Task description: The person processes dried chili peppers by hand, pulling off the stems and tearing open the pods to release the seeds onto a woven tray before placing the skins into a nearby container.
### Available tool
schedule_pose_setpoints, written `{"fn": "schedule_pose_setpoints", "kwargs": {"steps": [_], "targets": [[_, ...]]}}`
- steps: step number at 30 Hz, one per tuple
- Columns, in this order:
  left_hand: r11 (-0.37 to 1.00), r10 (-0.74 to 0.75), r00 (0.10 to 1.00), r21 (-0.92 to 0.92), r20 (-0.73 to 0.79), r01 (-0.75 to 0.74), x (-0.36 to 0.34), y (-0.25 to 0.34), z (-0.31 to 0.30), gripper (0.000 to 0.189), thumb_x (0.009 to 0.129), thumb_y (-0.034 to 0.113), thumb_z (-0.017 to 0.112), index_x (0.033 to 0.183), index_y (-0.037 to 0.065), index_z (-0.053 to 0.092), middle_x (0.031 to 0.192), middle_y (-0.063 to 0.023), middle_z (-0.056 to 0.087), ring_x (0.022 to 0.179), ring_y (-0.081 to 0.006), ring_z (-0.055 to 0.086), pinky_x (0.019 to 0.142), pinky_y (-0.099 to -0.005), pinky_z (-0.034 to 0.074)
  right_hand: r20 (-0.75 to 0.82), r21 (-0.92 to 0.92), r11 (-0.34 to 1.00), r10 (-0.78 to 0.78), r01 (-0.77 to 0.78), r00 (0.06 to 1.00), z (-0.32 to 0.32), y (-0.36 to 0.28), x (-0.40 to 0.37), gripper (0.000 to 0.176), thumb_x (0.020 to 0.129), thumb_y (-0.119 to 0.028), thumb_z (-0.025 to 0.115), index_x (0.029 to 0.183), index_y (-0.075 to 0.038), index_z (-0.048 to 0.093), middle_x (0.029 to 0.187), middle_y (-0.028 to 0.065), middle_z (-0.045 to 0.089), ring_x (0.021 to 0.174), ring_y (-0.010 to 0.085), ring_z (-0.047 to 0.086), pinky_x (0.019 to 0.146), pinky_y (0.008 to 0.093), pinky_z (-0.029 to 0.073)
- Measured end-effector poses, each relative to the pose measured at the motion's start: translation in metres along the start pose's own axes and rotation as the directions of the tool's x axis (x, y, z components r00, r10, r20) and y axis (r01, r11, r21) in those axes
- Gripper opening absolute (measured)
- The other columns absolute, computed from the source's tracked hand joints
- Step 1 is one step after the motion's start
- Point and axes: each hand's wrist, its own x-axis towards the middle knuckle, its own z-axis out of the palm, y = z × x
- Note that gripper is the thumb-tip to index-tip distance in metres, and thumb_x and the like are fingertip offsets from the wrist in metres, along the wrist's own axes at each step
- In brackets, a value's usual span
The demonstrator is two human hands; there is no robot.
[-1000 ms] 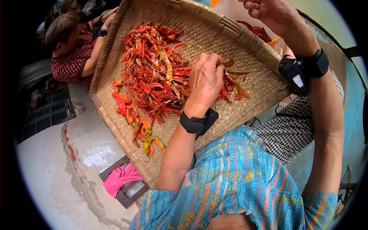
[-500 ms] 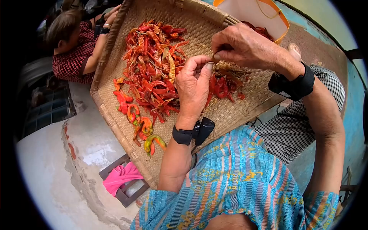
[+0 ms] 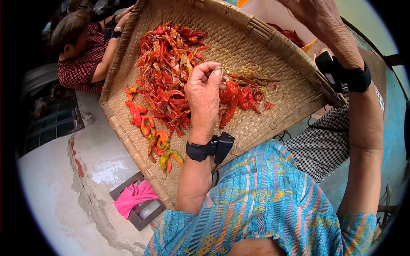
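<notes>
My left hand [image 3: 203, 100] is over the tray, thumb and forefinger pinched on a thin, curved chili stem [image 3: 220, 68]. Just behind it lies a large heap of dried red chilies [image 3: 164, 72], some wrinkled and brownish. A smaller group of red chilies [image 3: 245, 97] sits to the right of the fingers, among loose yellow seeds. My right hand [image 3: 318, 21] is raised over the white bucket [image 3: 265, 12] beyond the tray's rim; its fingers are cut off by the top edge. More red chilies [image 3: 288, 35] are inside that bucket.
The woven bamboo tray [image 3: 273, 123] has a raised rim. Several fresher orange and green chilies [image 3: 162, 141] line its left side. Another person [image 3: 81, 55] works at the upper left. A pink cloth [image 3: 134, 198] hangs over a dark frame [image 3: 147, 217] below.
My right hand has left my left hand and moved up and right over the bucket. My left hand has shifted slightly left, still pinched.
</notes>
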Motion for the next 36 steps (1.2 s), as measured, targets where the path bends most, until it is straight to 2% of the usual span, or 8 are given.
{"fn": "schedule_pose_setpoints", "kwargs": {"steps": [2,3,6,11,20,30,32,36], "targets": [[1.0,0.008,1.0,-0.009,-0.004,-0.008,-0.002,0.005,0.004,0.014,0.096,0.01,0.064,0.108,0.004,0.063,0.093,-0.0033,0.066,0.08,-0.0083,0.06,0.068,-0.0219,0.05,0.528,0.463,0.726,0.236,-0.509,0.816,0.005,-0.019,-0.002,0.023,0.094,-0.021,0.064,0.104,0.0,0.059,0.087,0.0126,0.057,0.08,0.0247,0.059,0.071,0.0353,0.048],[1.0,0.016,1.0,-0.018,-0.009,-0.016,-0.002,0.008,0.006,0.014,0.096,0.01,0.064,0.108,0.004,0.063,0.094,-0.0035,0.066,0.081,-0.0086,0.06,0.069,-0.0219,0.05,0.541,0.506,0.741,0.125,-0.441,0.832,0.019,-0.026,-0.014,0.038,0.086,-0.033,0.075,0.11,-0.004,0.068,0.084,0.0039,0.063,0.077,0.0134,0.06,0.067,0.0309,0.053],[0.992,0.028,1.0,-0.124,-0.003,-0.029,-0.003,0.018,0.01,0.013,0.097,0.009,0.063,0.108,0.004,0.062,0.093,-0.004,0.066,0.082,-0.0094,0.061,0.07,-0.0218,0.049,0.522,0.706,0.594,-0.069,-0.385,0.85,0.044,-0.068,-0.037,0.056,0.076,-0.032,0.082,0.116,0.004,0.065,0.089,0.0185,0.068,0.081,0.0305,0.067,0.072,0.0443,0.052],[0.969,0.101,0.995,-0.227,0.003,-0.098,-0.002,0.026,0.014,0.013,0.097,0.008,0.062,0.11,0.005,0.061,0.098,-0.0051,0.066,0.088,-0.0105,0.062,0.078,-0.0243,0.051,0.817,0.56,0.488,-0.189,-0.669,0.545,0.039,-0.076,-0.022,0.038,0.082,-0.029,0.077,0.094,0.004,0.062,0.072,0.0174,0.064,0.073,0.0273,0.067,0.066,0.0422,0.052],[0.947,0.053,0.998,-0.315,-0.019,-0.057,-0.004,0.025,0.013,0.023,0.096,0.014,0.065,0.116,0.003,0.06,0.102,-0.0033,0.065,0.091,-0.0102,0.061,0.081,-0.0251,0.051,0.894,0.445,0.31,-0.198,-0.84,0.401,0.027,-0.083,-0.011,0.027,0.102,-0.02,0.048,0.097,0.003,0.062,0.069,0.0181,0.062,0.066,0.0259,0.064,0.063,0.0453,0.05],[0.985,0.057,0.998,-0.163,-0.029,-0.061,0.003,0.015,0.01,0.02,0.092,0.015,0.072,0.106,0.004,0.062,0.09,-0.0007,0.065,0.072,-0.0063,0.055,0.059,-0.0202,0.042,0.618,0.702,0.509,-0.09,-0.497,0.781,0.043,-0.066,-0.028,0.039,0.101,-0.035,0.054,0.098,0.002,0.066,0.07,0.0158,0.059,0.064,0.0278,0.058,0.061,0.0434,0.046],[0.969,0.067,0.997,-0.237,-0.027,-0.071,0.006,0.015,0.01,0.019,0.092,0.015,0.071,0.104,0.005,0.061,0.089,-0.0008,0.064,0.072,-0.0065,0.054,0.059,-0.0204,0.042,0.822,0.53,0.506,-0.108,-0.681,0.56,0.026,-0.061,-0.006,0.036,0.102,-0.032,0.054,0.093,0.001,0.066,0.069,0.0133,0.058,0.062,0.0236,0.056,0.058,0.0406,0.045],[0.966,-0.006,1.0,-0.257,-0.017,0.002,0.009,0.01,0.016,0.02,0.094,0.017,0.07,0.106,0.005,0.061,0.091,-0.0023,0.063,0.074,-0.0082,0.056,0.062,-0.0221,0.046,0.716,0.507,0.726,-0.055,-0.464,0.696,0.033,-0.053,-0.021,0.03,0.1,-0.033,0.057,0.107,-0.005,0.063,0.084,0.0101,0.059,0.073,0.0216,0.058,0.065,0.0352,0.047]]}}
